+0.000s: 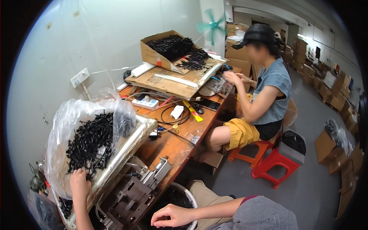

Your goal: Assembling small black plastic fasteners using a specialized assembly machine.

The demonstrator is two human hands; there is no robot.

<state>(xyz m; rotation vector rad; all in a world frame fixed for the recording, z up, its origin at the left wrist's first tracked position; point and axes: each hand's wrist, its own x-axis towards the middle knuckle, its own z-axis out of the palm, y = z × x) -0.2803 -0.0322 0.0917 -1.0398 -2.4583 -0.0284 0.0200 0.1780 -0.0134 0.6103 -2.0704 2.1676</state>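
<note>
My left hand (79, 184) reaches to the near edge of a heap of thin black plastic pieces (91, 143), fingers bent inward. Whatever its fingertips pinch is hidden. The heap lies in a clear plastic bag (61, 122) on a slanted tray with a pale, wrapped rim (126, 142). My right hand (172, 215) hovers palm down over a white-rimmed bucket (191, 197) containing black pieces, its fingers loosely curved and nothing visible in them. Between my hands stands a metal fixture (130, 197) with a dark plate and a cylinder (161, 165) on the bench edge.
To the right a co-worker (264, 80) sits on a stool, hands at another device. The wooden bench (168, 147) carries a power strip (145, 102), cables, a phone (207, 102) and a cardboard box (161, 51) of black pieces. A red stool (274, 166) stands on the floor.
</note>
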